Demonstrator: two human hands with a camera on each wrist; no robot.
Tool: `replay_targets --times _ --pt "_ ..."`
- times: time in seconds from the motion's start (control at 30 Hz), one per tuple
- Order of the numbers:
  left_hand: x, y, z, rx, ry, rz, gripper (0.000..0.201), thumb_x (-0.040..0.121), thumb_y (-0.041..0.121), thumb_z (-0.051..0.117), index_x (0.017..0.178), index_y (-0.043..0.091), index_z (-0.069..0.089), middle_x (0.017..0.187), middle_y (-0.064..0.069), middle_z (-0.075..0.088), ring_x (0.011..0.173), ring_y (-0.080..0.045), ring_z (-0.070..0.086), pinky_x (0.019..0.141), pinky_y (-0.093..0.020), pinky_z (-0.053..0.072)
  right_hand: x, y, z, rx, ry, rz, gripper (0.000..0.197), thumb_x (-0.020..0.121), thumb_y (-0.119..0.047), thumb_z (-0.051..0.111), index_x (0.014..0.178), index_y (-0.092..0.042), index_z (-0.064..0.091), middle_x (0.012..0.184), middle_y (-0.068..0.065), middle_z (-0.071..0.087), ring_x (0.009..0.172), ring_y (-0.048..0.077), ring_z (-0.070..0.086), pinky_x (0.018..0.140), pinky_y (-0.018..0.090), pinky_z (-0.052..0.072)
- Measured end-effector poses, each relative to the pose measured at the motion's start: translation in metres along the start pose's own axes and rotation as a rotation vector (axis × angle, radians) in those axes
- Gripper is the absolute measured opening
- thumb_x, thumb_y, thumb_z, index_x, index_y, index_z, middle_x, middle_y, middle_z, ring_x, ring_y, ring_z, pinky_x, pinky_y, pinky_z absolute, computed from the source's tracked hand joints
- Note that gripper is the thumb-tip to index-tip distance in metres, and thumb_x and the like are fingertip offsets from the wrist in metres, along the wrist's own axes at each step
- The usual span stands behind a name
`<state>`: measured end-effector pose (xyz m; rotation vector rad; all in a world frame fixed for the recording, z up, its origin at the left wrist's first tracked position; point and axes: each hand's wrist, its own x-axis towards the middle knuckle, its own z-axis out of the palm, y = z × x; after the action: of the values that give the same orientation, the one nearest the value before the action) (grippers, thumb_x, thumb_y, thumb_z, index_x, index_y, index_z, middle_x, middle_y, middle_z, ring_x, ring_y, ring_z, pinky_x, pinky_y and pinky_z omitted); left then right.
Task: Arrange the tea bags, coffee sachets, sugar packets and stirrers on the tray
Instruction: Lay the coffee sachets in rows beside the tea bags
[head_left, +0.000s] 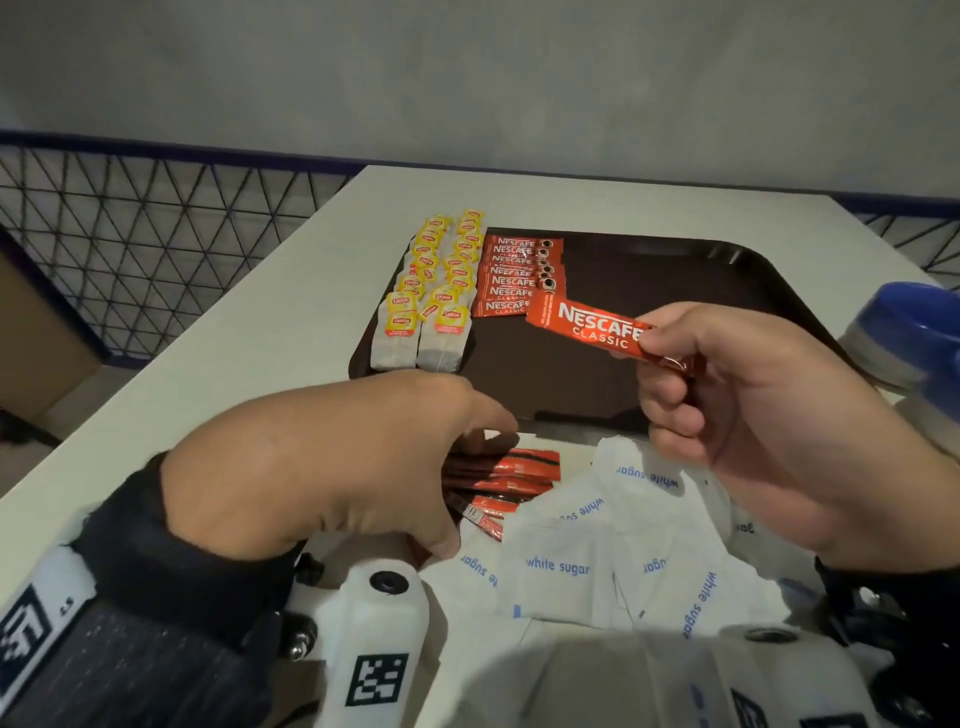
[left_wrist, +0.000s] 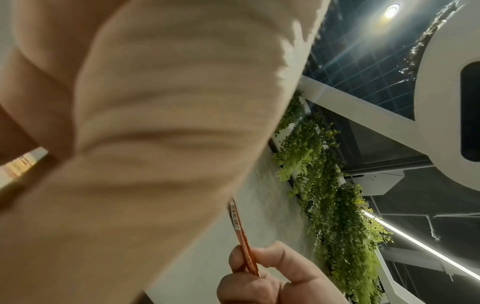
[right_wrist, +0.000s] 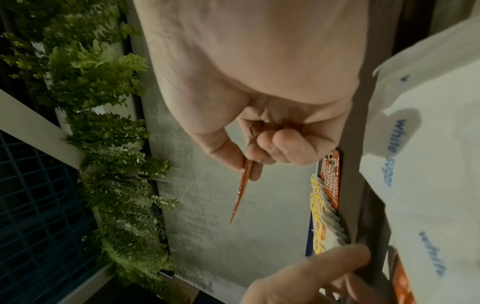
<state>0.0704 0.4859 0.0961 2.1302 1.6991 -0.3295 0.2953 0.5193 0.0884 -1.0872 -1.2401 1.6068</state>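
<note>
Pinching one glossy red coffee sachet (head_left: 605, 328) by its end, our right hand (head_left: 769, 415) is holding it flat over the dark tray (head_left: 649, 280), likely bound for the overlapped sachet row (head_left: 514, 275) beside the papery tea bags (head_left: 431, 296) at the far left. Our left hand (head_left: 322, 467) is reaching down onto the spare sachets (head_left: 504, 478) near us on the counter (head_left: 249, 343); we cannot tell its grip. Crinkly white sugar packets (head_left: 597, 551) are lying loose alongside.
</note>
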Motion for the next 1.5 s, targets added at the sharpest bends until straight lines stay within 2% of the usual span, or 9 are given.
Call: replay_targets --times 0.23,0.5,0.63,0.73,0.87,1.0,1.1,1.3,1.5 --pt "0.008 -0.002 0.007 -0.086 0.084 -0.057 0.033 0.08 0.044 0.084 0.108 0.037 0.066 0.082 0.021 0.056 0.075 -0.001 0.056 0.06 -0.018 0.039 0.0 0.004 0.001 -0.042 0.009 -0.021 0.015 0.091 -0.01 0.054 0.098 -0.003 0.066 0.063 0.004 0.04 0.052 0.013 0.031 0.043 0.028 0.026" --pt "0.008 -0.001 0.003 -0.218 0.133 0.013 0.025 0.083 0.048 0.079 0.085 0.031 0.062 0.08 0.012 0.066 0.07 -0.007 0.063 0.062 -0.024 0.046 0.002 0.007 0.0 -0.039 0.04 -0.019 0.012 0.091 -0.01 0.057 0.093 -0.005 0.068 0.066 0.004 0.045 0.054 0.013 0.037 0.043 0.027 0.028" --pt "0.009 -0.004 0.001 -0.425 0.182 0.114 0.023 0.085 0.047 0.079 0.087 0.029 0.066 0.081 0.007 0.073 0.069 -0.009 0.068 0.073 -0.041 0.059 0.001 0.006 -0.001 -0.034 0.081 -0.048 0.014 0.09 -0.013 0.061 0.077 -0.01 0.067 0.074 0.007 0.054 0.063 0.016 0.048 0.048 0.029 0.034" --pt "0.009 -0.007 0.001 -0.605 0.212 0.197 0.025 0.086 0.044 0.078 0.098 0.023 0.07 0.088 0.001 0.076 0.08 -0.023 0.074 0.076 -0.052 0.061 0.001 0.006 -0.001 -0.03 0.107 -0.056 0.018 0.091 -0.016 0.062 0.074 -0.013 0.069 0.077 0.006 0.059 0.069 0.018 0.052 0.05 0.03 0.039" --pt "0.008 -0.009 -0.002 -0.786 0.284 0.304 0.007 0.096 0.02 0.074 0.096 0.026 0.069 0.074 0.006 0.069 0.068 -0.014 0.065 0.065 -0.029 0.053 0.002 0.006 0.0 -0.048 0.121 -0.096 0.015 0.09 -0.02 0.066 0.078 -0.014 0.071 0.079 0.007 0.065 0.075 0.02 0.06 0.056 0.031 0.048" --pt "0.007 -0.007 -0.004 -0.967 0.338 0.318 0.022 0.093 0.019 0.068 0.088 0.04 0.072 0.082 0.01 0.074 0.069 -0.011 0.066 0.06 -0.021 0.052 0.002 0.005 0.0 -0.007 0.107 -0.117 0.015 0.095 -0.019 0.062 0.086 -0.01 0.069 0.084 0.007 0.073 0.086 0.025 0.071 0.068 0.036 0.055" --pt "0.008 -0.003 -0.005 -1.008 0.367 0.311 0.017 0.097 0.019 0.062 0.1 0.034 0.069 0.087 0.008 0.076 0.067 -0.016 0.067 0.057 -0.023 0.051 0.001 0.004 0.001 0.018 0.065 -0.102 0.014 0.096 -0.02 0.062 0.091 -0.008 0.068 0.088 0.008 0.075 0.085 0.024 0.072 0.067 0.037 0.059" --pt "0.012 0.002 -0.002 -1.157 0.366 0.301 0.014 0.1 0.013 0.058 0.11 0.02 0.063 0.086 0.001 0.075 0.063 -0.025 0.069 0.052 -0.031 0.051 -0.001 0.006 0.004 0.064 0.036 -0.111 0.008 0.093 -0.017 0.067 0.093 -0.008 0.066 0.092 0.018 0.076 0.067 0.025 0.071 0.05 0.029 0.058" --pt "0.014 0.005 -0.002 -1.278 0.338 0.292 0.021 0.093 0.017 0.061 0.114 0.015 0.064 0.095 -0.005 0.077 0.063 -0.024 0.069 0.053 -0.029 0.052 0.001 0.009 0.003 0.013 0.053 -0.173 0.007 0.09 -0.015 0.07 0.094 -0.009 0.068 0.093 0.014 0.076 0.067 0.024 0.072 0.05 0.03 0.058"
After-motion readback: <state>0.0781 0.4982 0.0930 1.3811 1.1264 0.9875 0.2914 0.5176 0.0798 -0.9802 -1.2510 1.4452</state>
